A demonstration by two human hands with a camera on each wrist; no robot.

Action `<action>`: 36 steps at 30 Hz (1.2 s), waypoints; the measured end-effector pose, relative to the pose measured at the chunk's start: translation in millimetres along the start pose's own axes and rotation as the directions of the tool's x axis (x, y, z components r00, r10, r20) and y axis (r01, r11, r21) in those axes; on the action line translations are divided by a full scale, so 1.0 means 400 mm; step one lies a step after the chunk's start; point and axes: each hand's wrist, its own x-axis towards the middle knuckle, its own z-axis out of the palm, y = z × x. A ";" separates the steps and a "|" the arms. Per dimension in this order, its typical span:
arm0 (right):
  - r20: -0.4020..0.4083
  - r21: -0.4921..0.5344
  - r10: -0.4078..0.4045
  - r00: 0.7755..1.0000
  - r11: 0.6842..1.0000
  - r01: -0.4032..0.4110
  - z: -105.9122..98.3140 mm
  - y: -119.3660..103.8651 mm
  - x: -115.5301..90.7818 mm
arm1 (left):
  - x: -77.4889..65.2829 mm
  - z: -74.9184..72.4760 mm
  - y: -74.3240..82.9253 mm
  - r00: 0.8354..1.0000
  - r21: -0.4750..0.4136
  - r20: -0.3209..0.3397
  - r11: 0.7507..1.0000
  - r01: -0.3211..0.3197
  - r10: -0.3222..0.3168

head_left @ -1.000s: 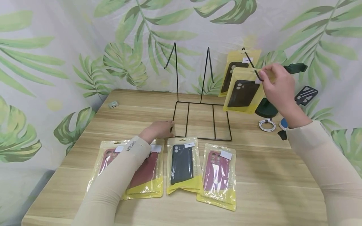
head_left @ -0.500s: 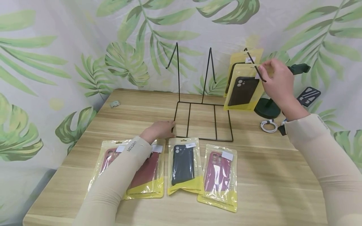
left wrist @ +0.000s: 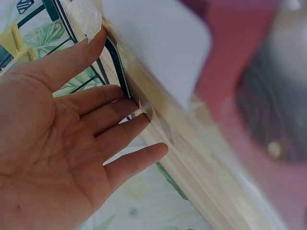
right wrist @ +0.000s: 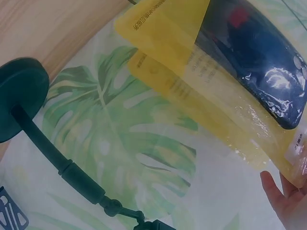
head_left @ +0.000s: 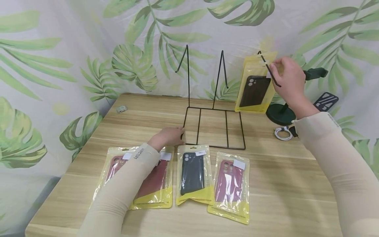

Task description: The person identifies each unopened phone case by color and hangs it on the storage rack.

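Pouch point(head_left: 255, 92), yellow-edged with a dark case inside, is up on the right prong point(head_left: 271, 74) of the wire rack point(head_left: 227, 131), off the counter point(head_left: 284, 187), just left of the right hand point(head_left: 290, 77). That hand is the nearer one: thumb and forefinger pinch the upper right edge, exact contact partly hidden. Key relation: prong runs back to front and its free tip ends beside the right palm; pouch hangs across it, seemingly by its top hole, which is too small to confirm. Long axis close to vertical, top leaning slightly right; label end up, solid yellow end down, front face toward the person. Rear pouch point(right wrist: 163, 79) hangs right behind, mostly covered. The left hand point(head_left: 169, 136) is low and left, well apart from the pouch; fingers loose and fairly straight, thumb spread, touching the near left part of the rack base, no closed grip visible. Nearer the person, flat: dark pouch point(head_left: 192, 172), pink pouch point(head_left: 229, 181) just right of it, two red pouches left, partly under the left sleeve point(head_left: 127, 184). Right of the rack: green stand point(head_left: 280, 114), coiled cable point(head_left: 283, 133). Leaf-print cloth point(head_left: 97, 19) behind everything.
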 end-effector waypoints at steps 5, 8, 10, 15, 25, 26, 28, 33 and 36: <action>0.003 -0.013 0.016 1.000 1.000 -0.016 0.011 0.000 0.016 | -0.002 0.001 -0.001 1.000 -0.013 -0.001 1.000 0.006 -0.006; 0.000 -0.020 0.024 1.000 1.000 -0.024 0.017 0.001 0.024 | -0.002 0.001 -0.002 1.000 -0.017 -0.002 1.000 0.005 -0.005; -0.004 -0.021 0.026 1.000 0.999 -0.026 0.022 0.002 0.030 | 0.000 0.003 -0.003 1.000 -0.014 -0.005 1.000 0.004 -0.004; 0.005 -0.029 0.059 0.998 0.998 -0.059 0.031 0.003 0.042 | 0.005 0.006 -0.005 1.000 -0.005 -0.006 1.000 0.006 -0.006; 0.032 -0.033 0.111 0.993 0.993 -0.110 0.037 0.000 0.053 | 0.000 0.004 0.000 1.000 0.001 -0.005 1.000 0.006 -0.006; 0.030 -0.032 0.104 0.994 0.994 -0.103 0.035 0.000 0.052 | -0.001 0.003 0.001 1.000 0.001 -0.004 1.000 0.005 -0.005; 0.022 -0.025 0.083 0.996 0.996 -0.082 0.030 0.001 0.046 | -0.003 0.000 0.003 1.000 0.001 -0.003 1.000 0.004 -0.004; -0.022 -0.008 0.005 1.000 1.000 -0.005 0.019 0.011 0.017 | -0.006 -0.003 0.003 1.000 -0.009 -0.002 1.000 0.003 -0.003; -0.064 -0.007 -0.052 0.997 0.999 0.052 0.017 0.023 -0.009 | -0.009 -0.004 0.001 1.000 -0.021 0.000 1.000 0.005 -0.005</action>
